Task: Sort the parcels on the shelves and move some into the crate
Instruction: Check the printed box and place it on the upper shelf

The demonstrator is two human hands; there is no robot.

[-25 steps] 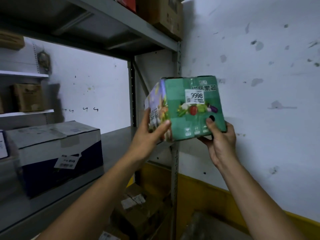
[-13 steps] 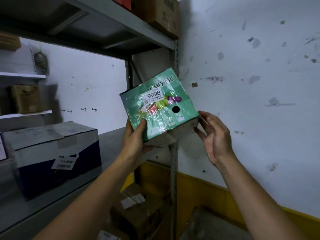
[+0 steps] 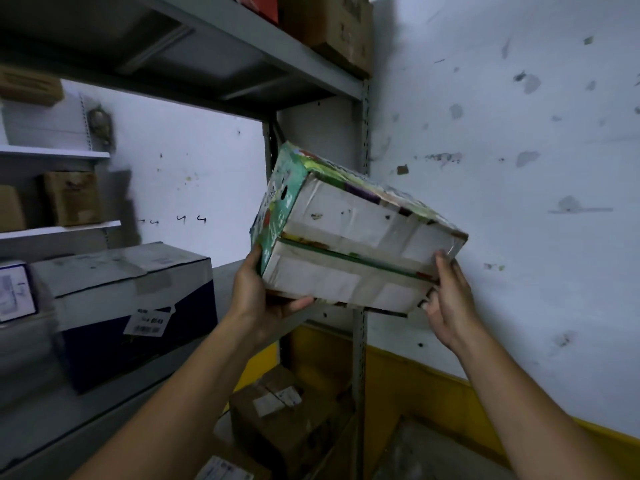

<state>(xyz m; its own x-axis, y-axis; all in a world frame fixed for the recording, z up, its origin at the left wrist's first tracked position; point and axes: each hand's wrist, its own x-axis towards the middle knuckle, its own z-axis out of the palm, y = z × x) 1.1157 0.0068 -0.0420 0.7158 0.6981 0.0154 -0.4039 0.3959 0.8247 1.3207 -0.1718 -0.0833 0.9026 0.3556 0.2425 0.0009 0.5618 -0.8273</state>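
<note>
Two bare forearms reach up and forward. The left hand point(image 3: 263, 301) grips the lower left corner of a green box point(image 3: 346, 252), thumb hooked along the bottom edge and fingers hidden behind the printed green side. The right hand point(image 3: 450, 306) holds the opposite lower corner, thumb lying up the near edge and fingers curled under it. The box hangs in the air between both hands, tilted, its pale, tape-covered flaps turned toward the camera and its right end raised; it touches no shelf.

Just behind the box, between the hands, stands a grey upright post point(image 3: 360, 358) of the rack. Below the hands, on a lower level, lies a brown parcel point(image 3: 280, 410) with a white label.

Left of the left hand, a grey metal shelf point(image 3: 221, 273) carries a dark blue carton point(image 3: 131, 299) with a grey taped top and a barcode tag point(image 3: 147, 322) on its front. Above the hands, the upper shelf point(image 3: 311, 74) holds a brown carton point(image 3: 336, 26) and a red box point(image 3: 265, 6).

Right of the right hand is a stained white wall point(image 3: 519, 237) with a yellow band point(image 3: 433, 386) along its foot. Far to the left, white shelves point(image 3: 59, 228) hold small brown boxes point(image 3: 72, 199).
</note>
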